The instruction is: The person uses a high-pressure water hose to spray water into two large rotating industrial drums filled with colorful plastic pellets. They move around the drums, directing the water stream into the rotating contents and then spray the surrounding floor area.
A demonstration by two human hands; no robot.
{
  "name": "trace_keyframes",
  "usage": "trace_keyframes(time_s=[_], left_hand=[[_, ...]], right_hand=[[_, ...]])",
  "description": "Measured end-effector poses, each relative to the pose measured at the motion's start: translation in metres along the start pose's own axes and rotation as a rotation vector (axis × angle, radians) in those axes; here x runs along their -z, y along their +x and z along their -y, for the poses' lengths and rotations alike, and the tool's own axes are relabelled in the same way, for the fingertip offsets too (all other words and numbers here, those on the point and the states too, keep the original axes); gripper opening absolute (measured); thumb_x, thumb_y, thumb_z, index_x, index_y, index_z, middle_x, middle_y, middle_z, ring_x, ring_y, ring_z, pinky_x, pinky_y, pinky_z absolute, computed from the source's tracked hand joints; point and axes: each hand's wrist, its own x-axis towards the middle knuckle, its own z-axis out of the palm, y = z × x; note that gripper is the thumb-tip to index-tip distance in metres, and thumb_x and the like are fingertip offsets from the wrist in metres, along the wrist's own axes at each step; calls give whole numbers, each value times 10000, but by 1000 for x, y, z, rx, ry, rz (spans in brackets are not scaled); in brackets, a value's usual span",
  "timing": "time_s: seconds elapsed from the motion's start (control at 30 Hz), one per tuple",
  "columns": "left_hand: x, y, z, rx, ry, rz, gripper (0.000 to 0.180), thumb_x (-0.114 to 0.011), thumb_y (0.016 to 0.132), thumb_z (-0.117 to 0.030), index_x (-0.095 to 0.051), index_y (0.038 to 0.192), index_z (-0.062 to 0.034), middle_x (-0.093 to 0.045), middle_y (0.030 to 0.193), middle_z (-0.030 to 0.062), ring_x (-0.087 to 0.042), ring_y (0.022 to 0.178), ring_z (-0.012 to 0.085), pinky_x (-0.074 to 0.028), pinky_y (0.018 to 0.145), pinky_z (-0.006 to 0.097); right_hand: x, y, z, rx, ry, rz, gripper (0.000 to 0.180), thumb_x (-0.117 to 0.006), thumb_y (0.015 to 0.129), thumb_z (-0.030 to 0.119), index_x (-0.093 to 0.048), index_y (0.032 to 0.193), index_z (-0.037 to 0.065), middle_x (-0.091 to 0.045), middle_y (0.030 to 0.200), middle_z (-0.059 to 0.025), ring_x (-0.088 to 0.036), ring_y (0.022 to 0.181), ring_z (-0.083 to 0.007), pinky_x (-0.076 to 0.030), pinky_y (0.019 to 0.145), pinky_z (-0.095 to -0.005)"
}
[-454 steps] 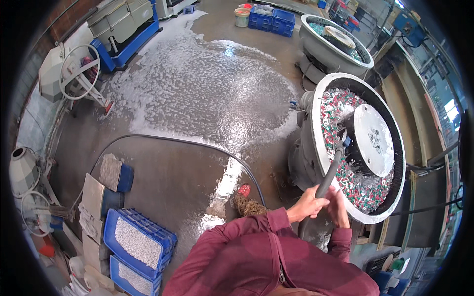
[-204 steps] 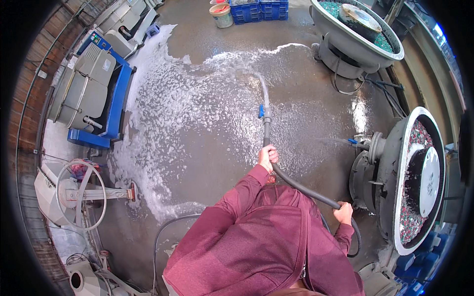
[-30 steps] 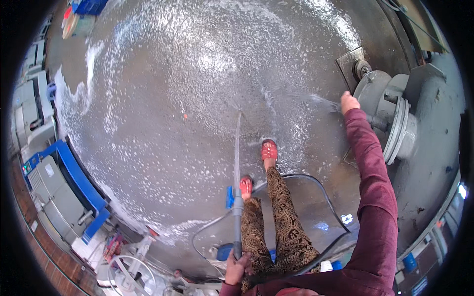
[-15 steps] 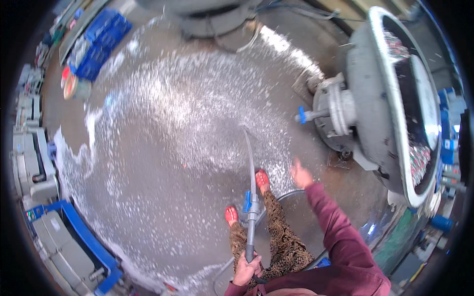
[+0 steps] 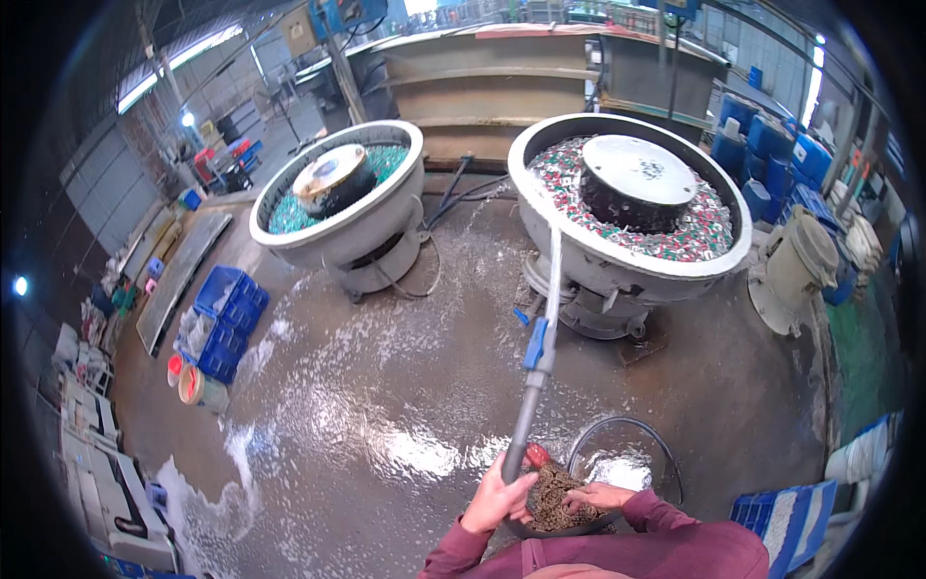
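Note:
My left hand (image 5: 502, 497) is wrapped round the lower end of a grey pipe wand (image 5: 526, 425) with a blue valve handle (image 5: 536, 344). A pale jet, which looks like water, (image 5: 554, 270) runs from the wand's tip up to the near rim of the right-hand round tub (image 5: 632, 261). That tub holds many small red, green and white pieces round a flat-topped centre drum (image 5: 637, 169). Low in front of my lap, my right hand (image 5: 600, 496) has its fingers loosely out, with nothing seen in them. Below it, a dark hose curves across my patterned trousers (image 5: 552, 494).
A second round tub (image 5: 289, 246) with teal pieces stands to the left. Blue crates (image 5: 227, 323) and a bucket (image 5: 203, 389) are further left. A dark hose (image 5: 666, 446) loops over the wet, foamy floor (image 5: 338, 425). Blue drums (image 5: 767, 145) stand at the far right.
The view has tilted up, bringing both tubs into sight. The wand's jet has gone from the floor to the right tub. My right hand has come back toward my lap.

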Motion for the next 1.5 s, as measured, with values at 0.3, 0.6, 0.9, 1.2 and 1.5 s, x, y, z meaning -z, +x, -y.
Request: trace_keyframes(time_s=[0.3,0.6,0.9,1.2,1.5], left_hand=[[-68,43,-31,34,-157,214,156,-529,868,-148,-412,960,-101,-315,568,-62,-292,423,25,-244,353,171],[-128,106,-56,-37,-349,256,155,-557,856,-164,-406,850,-130,-296,569,-78,-268,440,16,-231,373,168],[-189,165,-60,-85,-475,338,244,-568,849,-174,-341,774,-126,-359,580,-52,-348,467,28,-329,393,186],[-146,151,-23,-137,212,517,410,-477,890,-321,-405,1223,-93,-465,871,-13,-482,800,80,-456,709,264],[138,33,147,-9,-151,-571,204,-525,835,-103,-545,1032,-57,-490,718,9,-500,643,105,-455,556,247]], right_hand=[[-69,-83,48,310,299,-301,422,-389,893,377,-531,1060,16,-585,897,-133,-536,847,-196,-407,782,-319],[-27,-124,116,509,-263,-1333,350,-650,723,109,-518,1031,7,-597,871,-180,-605,764,-324,-481,622,-359],[53,-152,133,569,-417,-1474,475,-617,724,-4,-496,1182,30,-566,1095,-168,-587,954,-288,-467,782,-322],[111,-183,101,598,-575,-1678,458,-573,749,-45,-484,1193,24,-547,1144,-152,-570,1000,-279,-464,809,-324],[152,-224,86,561,-576,-1844,429,-567,755,-41,-506,1174,28,-536,1175,-124,-567,1013,-223,-455,811,-297]])
